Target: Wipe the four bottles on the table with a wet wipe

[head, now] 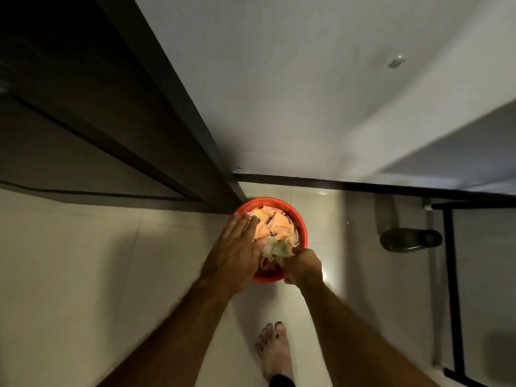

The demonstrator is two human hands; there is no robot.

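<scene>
I look straight down at a red round bin (300, 223) on the tiled floor, filled with crumpled orange and white paper. My right hand (303, 266) pinches a crumpled pale wet wipe (276, 248) over the bin's near side. My left hand (236, 252) is flat with straight fingers, laid over the bin's left rim and the waste inside. No bottles are in view.
A dark door (92, 107) stands at the left and a white wall (293, 93) behind the bin. A black table leg (453, 275) and a dark slipper (410, 240) are at the right. My bare foot (275, 353) is on the floor below.
</scene>
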